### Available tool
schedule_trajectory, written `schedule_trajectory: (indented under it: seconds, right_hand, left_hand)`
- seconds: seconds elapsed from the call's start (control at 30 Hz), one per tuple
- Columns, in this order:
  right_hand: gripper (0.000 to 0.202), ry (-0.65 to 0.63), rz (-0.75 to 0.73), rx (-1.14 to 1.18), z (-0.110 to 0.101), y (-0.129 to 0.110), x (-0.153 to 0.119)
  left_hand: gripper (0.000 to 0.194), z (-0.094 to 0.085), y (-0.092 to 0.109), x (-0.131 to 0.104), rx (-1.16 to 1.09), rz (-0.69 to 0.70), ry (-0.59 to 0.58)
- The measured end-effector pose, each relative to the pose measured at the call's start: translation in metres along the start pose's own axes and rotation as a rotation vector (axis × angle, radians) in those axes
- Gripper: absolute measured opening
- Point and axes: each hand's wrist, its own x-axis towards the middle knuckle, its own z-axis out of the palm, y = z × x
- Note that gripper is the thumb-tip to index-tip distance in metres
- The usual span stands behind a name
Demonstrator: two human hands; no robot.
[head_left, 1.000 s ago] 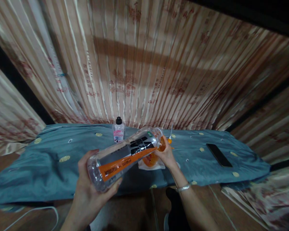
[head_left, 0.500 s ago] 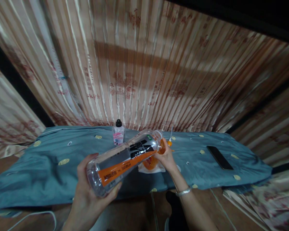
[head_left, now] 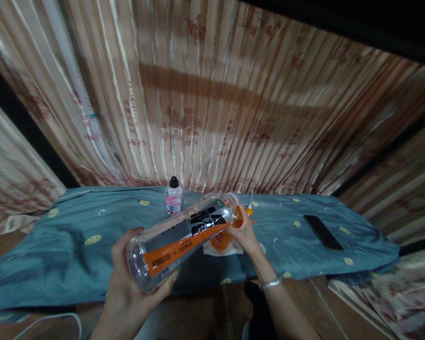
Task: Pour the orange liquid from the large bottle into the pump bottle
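My left hand (head_left: 132, 285) is closed round the base of a large clear plastic bottle (head_left: 184, 236) with an orange and black label. The bottle is tilted, its open mouth up and to the right, over an orange bottle (head_left: 221, 242). My right hand (head_left: 243, 230) grips the neck of that orange bottle, close beside the clear bottle's mouth. White tissue (head_left: 230, 250) lies under the orange bottle. Behind it rests a pump top (head_left: 250, 210) with an orange collar and a thin tube. Whether liquid flows between the bottles I cannot tell.
A small clear bottle (head_left: 174, 196) with a black cap and pink label stands at the back of the teal bedding (head_left: 74, 255). To the right lies a black phone (head_left: 323, 232). Pleated curtains (head_left: 205, 94) hang behind, and a white cable (head_left: 56, 315) shows at lower left.
Almost nothing differs. The clear bottle's base and my left hand have shifted very slightly left; both hands keep their holds.
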Motion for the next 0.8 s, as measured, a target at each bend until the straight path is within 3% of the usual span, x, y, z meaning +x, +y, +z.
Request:
schedule_trajectory:
  seconds: [0.43, 0.8]
  right_hand:
    - [0.089, -0.007, 0.008, 0.02, 0.0001, -0.0025, -0.0005]
    - [0.09, -0.008, 0.016, 0.026, -0.0003, 0.0017, 0.0006]
  left_hand:
    - [0.079, 0.0005, 0.0029, -0.001, -0.085, -0.055, -0.007]
    - [0.075, 0.0007, 0.0014, -0.0006, 0.012, 0.016, 0.009]
